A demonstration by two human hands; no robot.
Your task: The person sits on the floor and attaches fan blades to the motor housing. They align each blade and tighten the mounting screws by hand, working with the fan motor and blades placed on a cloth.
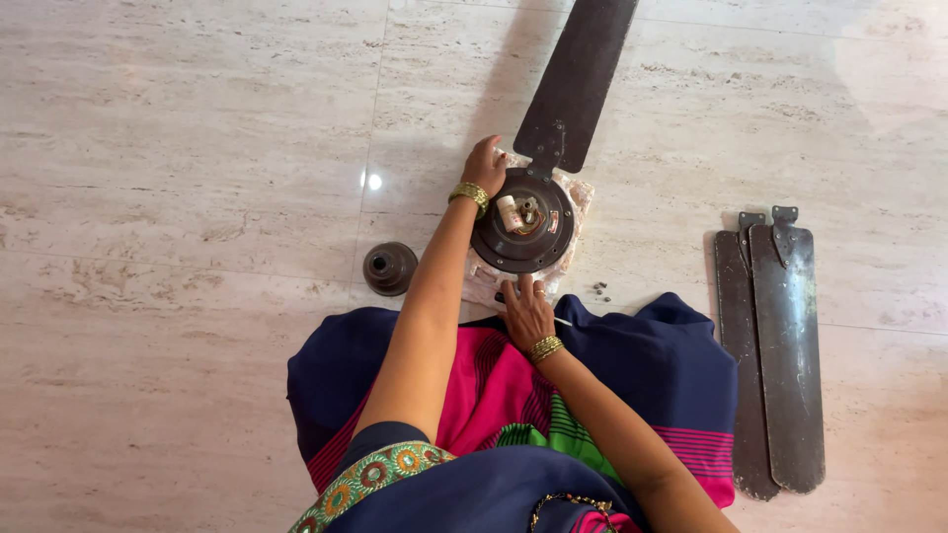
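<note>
The ceiling fan motor housing (522, 223) lay on a pale cloth (578, 197) spread over the marble floor (197, 148), directly in front of the seated person; the cloth probably kept the housing off the stone. One dark blade (576, 84) was bolted to the housing and pointed away from the person. The left hand (485, 164) rested against the housing's far-left rim, its fingers curled over the edge, apparently to steady it. The right hand (526, 311) lay flat at the near rim, fingers pressed together over a slim tool (561, 322); whether they gripped it could not be told. Left of the housing stood a dark canopy cup (390, 267). Just right of the housing lay a few small screws (600, 290), and well to its right two detached blades (775, 355) lay stacked side by side.
</note>
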